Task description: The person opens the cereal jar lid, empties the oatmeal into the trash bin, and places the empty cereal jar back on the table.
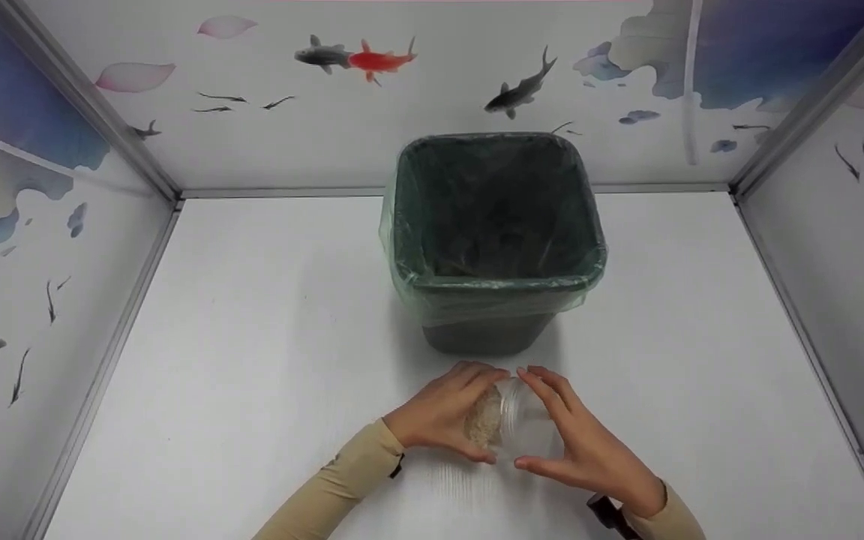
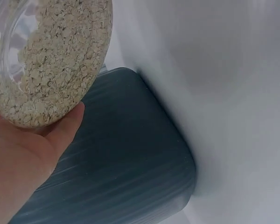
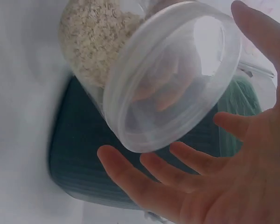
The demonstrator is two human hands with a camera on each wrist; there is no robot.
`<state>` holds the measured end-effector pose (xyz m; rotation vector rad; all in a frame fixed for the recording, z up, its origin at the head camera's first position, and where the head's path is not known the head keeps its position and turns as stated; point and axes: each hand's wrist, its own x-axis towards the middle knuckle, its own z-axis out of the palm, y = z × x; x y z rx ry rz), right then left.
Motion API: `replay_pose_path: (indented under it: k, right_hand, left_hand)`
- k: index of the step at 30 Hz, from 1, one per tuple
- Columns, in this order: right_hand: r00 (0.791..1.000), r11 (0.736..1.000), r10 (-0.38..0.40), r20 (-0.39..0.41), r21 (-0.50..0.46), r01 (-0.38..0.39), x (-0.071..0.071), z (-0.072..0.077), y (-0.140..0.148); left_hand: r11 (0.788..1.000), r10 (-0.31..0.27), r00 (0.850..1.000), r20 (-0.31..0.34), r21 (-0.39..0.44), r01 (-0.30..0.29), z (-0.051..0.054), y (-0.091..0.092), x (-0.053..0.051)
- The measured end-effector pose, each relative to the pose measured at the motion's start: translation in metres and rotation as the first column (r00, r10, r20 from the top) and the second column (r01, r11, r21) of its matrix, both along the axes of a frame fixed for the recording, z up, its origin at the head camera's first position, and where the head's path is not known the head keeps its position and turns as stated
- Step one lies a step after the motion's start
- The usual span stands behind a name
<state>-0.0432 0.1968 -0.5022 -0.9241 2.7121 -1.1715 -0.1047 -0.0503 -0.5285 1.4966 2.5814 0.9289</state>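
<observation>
A clear jar of oat-like flakes (image 1: pixel 483 421) lies tilted on its side in the head view, its translucent lid end (image 3: pixel 172 79) toward the right. My left hand (image 1: pixel 451 412) grips the flake-filled end; in the left wrist view its fingers (image 2: pixel 67 128) curl under the jar (image 2: pixel 60 60). My right hand (image 1: pixel 589 442) is at the lid end, thumb and fingers spread around it. In the right wrist view that hand (image 3: pixel 205 182) has its fingers apart and relaxed, close to the lid rim.
A dark bin (image 1: pixel 488 334) with a green liner (image 1: pixel 492 296) stands just beyond the hands, against the back wall. Printed walls (image 1: pixel 432 150) with metal edge strips enclose the white table (image 1: pixel 252 337) on three sides.
</observation>
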Motion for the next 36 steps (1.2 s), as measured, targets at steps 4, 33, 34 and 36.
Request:
replay_pose_path:
  k: [4,33,34,36]
  right_hand:
    - [1.000,1.000,0.008,-0.004,-0.006,-0.008,0.001,-0.004,-0.001]
    - [0.919,0.973,0.228,-0.322,0.062,-0.220,-0.003,-0.017,-0.010]
    - [0.920,0.971,0.238,-0.311,0.066,-0.228,-0.004,-0.017,-0.008]
    - [0.918,0.967,0.254,-0.303,0.067,-0.245,-0.005,-0.017,-0.006]
  left_hand:
    - [1.000,-0.007,0.999,-0.046,-0.011,0.006,0.001,0.000,0.001]
    - [0.964,-0.260,0.909,0.326,0.037,0.263,-0.019,-0.008,-0.014]
    - [0.966,-0.254,0.910,0.329,0.039,0.256,-0.019,-0.008,-0.014]
    - [0.967,-0.254,0.908,0.333,0.051,0.251,-0.018,-0.007,-0.014]
